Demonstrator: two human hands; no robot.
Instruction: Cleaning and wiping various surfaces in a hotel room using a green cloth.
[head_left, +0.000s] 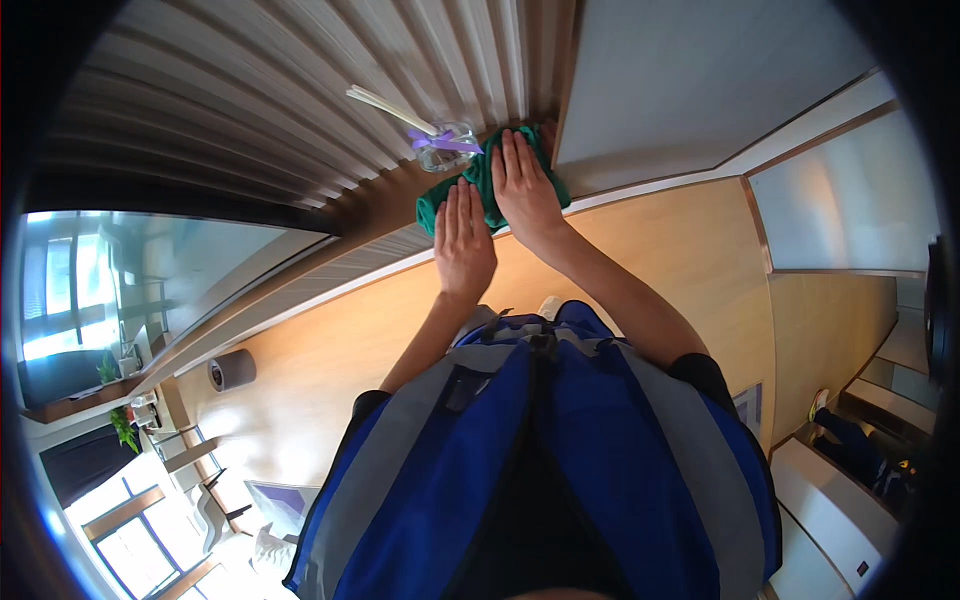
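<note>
A folded green cloth (487, 176) lies on a narrow wooden ledge (375, 206) below a ribbed wall panel. My left hand (465, 247) rests its straight, close-set fingers on the cloth's near left part and holds it down. Further right, my right hand (529, 195) holds the cloth's other part against the ledge, fingertips towards the wall. Both thumbs are mostly hidden. Just behind the cloth, to the left of my right fingertips, stands a clear glass reed diffuser (444, 154) with a purple ribbon and pale sticks.
A glossy dark screen (187, 262) stands at left, and a large flat panel (697, 82) rises at right. On the wooden floor (322, 322) is a grey cylindrical object (232, 370). Another person (855, 450) is at far right, near white cabinets (832, 495).
</note>
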